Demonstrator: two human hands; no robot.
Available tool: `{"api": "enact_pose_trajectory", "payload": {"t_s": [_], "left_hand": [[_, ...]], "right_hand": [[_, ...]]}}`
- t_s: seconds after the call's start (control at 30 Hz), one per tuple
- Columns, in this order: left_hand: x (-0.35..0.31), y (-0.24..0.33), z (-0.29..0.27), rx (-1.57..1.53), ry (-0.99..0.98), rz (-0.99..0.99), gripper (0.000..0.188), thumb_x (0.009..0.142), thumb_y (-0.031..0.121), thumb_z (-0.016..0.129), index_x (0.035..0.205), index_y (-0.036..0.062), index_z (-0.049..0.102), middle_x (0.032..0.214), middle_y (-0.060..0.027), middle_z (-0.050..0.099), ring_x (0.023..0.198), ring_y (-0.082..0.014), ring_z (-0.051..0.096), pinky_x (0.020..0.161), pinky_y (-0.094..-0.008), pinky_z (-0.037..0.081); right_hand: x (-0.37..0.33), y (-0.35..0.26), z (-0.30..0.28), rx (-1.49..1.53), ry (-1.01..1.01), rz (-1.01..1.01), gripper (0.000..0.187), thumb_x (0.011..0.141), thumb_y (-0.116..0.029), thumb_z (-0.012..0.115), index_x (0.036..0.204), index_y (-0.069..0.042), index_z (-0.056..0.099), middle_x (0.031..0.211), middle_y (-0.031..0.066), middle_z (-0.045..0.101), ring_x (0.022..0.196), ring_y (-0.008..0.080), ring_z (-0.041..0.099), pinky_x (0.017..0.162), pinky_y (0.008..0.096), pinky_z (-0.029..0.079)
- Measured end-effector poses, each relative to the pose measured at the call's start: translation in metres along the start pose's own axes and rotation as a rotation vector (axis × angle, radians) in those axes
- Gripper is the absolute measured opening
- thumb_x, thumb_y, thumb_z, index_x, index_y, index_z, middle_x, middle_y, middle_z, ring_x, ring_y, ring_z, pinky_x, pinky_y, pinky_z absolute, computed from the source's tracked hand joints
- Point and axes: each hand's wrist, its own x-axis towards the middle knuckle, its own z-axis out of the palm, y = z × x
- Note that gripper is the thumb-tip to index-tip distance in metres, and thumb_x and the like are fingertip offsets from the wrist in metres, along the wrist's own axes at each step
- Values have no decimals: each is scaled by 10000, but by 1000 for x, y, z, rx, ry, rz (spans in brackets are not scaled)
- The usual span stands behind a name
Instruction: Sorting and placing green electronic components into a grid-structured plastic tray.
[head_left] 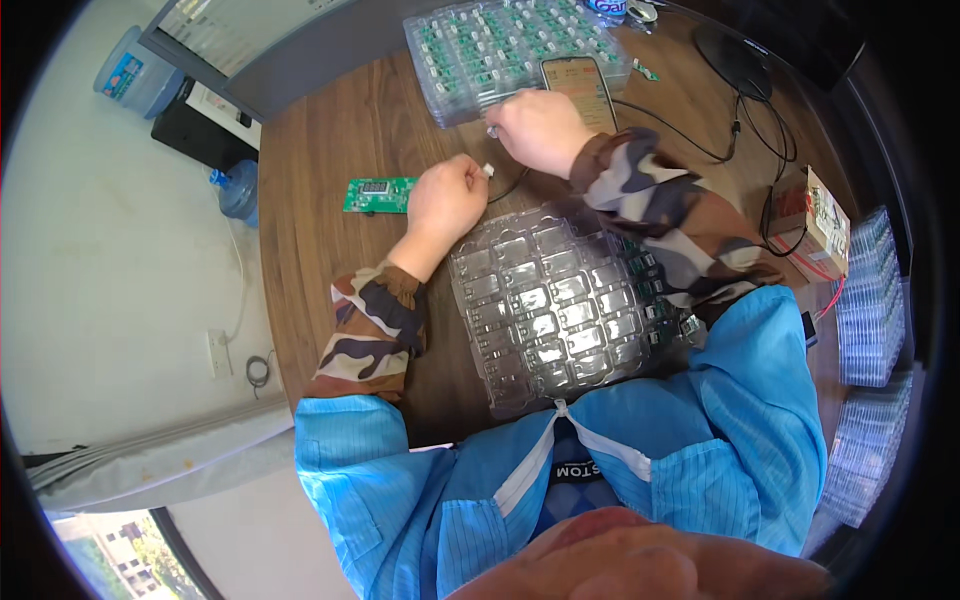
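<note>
Holding two tiny parts this close together is where stuff gets fumbled. Left hand (440,205) has its fingers (467,168) pinched, as far as I can tell, on a white connector (488,170). Right hand (545,132), a bit farther and to the right, has its fingers bunched at the tips around a pale bit (492,131), too small to identify.

The green board (380,195) with the little display lies on the tabletop (315,240), left of the left hand, which hides its right end. Can't tell if they're touching. If they are, a careless twist of that wrist could shove the board around or scuff it.

Grip's the other worry: pieces that small could pop loose if squeezed off-centre. There's also a dark cable (512,187) just right of the left hand, and snagging it might tug whatever's on its end (can't see what).

I'd watch the right sleeve (680,215) too. It's baggy and hangs over the right side of the clear tray (545,320), where small boards (640,265) sit, so dragging it back could catch some. And the phone (580,85) is right by that hand, easy to bump.
</note>
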Motion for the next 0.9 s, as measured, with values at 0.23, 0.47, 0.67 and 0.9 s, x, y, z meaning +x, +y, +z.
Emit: {"api": "enact_pose_trajectory", "payload": {"t_s": [0.23,0.47,0.67,0.9], "left_hand": [[15,-15,-11,-71,-68,27,226,785,285,549,818,76,628,742,-126,627,746,-322,597,659,-400,464],[10,-14,-12,-99,-97,25,241,805,287,551,832,59,623,714,-102,625,706,-279,601,630,-364,456],[8,-17,-12,-86,-121,31,235,809,282,547,839,61,620,714,-98,626,696,-273,598,621,-362,451],[9,-15,-7,-27,-94,74,239,835,253,547,859,20,594,649,-42,579,587,-134,523,564,-284,404]], "right_hand": [[-13,13,-11,97,-113,-135,107,733,-144,570,779,-123,665,755,91,639,754,274,614,677,374,483],[-78,49,-70,330,-179,-45,114,747,-132,580,812,-55,634,758,112,621,706,274,604,640,353,480],[-148,93,-59,83,-155,395,138,772,-154,579,877,-84,634,790,89,633,739,259,606,660,346,480],[-162,58,-66,240,28,221,79,759,-137,586,803,-91,633,776,61,617,714,266,597,628,362,477]]}}
